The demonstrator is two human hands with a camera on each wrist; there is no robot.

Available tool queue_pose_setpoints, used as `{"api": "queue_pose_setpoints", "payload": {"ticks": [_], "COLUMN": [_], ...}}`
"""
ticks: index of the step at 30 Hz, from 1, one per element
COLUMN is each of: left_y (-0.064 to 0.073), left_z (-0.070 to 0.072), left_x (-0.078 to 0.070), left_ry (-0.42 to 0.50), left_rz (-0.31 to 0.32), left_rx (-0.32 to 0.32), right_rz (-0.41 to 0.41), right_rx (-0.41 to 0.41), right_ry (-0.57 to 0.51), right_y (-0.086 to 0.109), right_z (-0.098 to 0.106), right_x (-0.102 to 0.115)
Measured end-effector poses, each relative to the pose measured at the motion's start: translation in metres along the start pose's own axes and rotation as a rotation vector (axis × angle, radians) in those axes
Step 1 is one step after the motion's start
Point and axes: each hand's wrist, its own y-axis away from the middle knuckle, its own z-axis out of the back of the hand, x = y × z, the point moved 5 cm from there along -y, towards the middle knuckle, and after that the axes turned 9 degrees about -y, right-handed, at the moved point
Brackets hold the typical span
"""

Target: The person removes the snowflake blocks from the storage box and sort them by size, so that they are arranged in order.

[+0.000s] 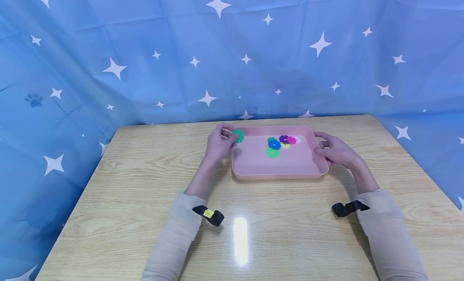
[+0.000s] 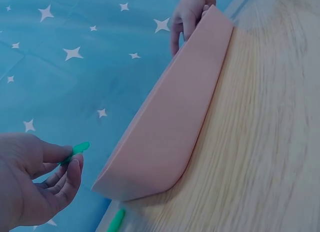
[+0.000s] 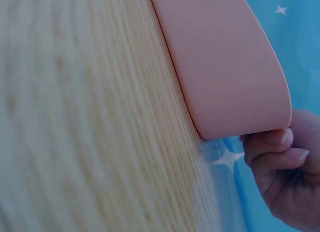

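Mid-frame, my left hand point(image 1: 219, 143) pinches a green disc point(image 1: 239, 135) near a tray point(image 1: 253, 163) my right hand point(image 1: 335, 151) grips (to steady it, I think)

wood-grain table point(image 1: 145, 168) | on top: pink tray point(image 1: 250, 162), green piece point(image 2: 116, 221)

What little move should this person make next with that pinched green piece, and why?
Probably ease the left hand inward and set the green disc down in the pink tray: the disc is pinched right by the tray's left edge, similar coloured discs already lie inside, and the right hand holds the opposite side.
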Motion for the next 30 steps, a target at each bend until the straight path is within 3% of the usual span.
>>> {"api": "queue_pose_setpoints", "payload": {"ticks": [7, 17, 30], "left_y": [0.002, 0.001, -0.003], "left_z": [0.023, 0.053, 0.064], "left_x": [0.007, 0.028, 0.056], "left_ry": [0.001, -0.052, -0.195], "left_rz": [0.011, 0.051, 0.077], "left_rx": [-0.030, -0.058, -0.069], "right_rz": [-0.004, 0.001, 0.002], "right_rx": [-0.008, -0.002, -0.003], "right_ry": [0.011, 0.012, -0.003], "right_y": [0.001, 0.000, 0.000], "right_z": [0.000, 0.000, 0.000], "right_x": [-0.001, 0.000, -0.001]}}
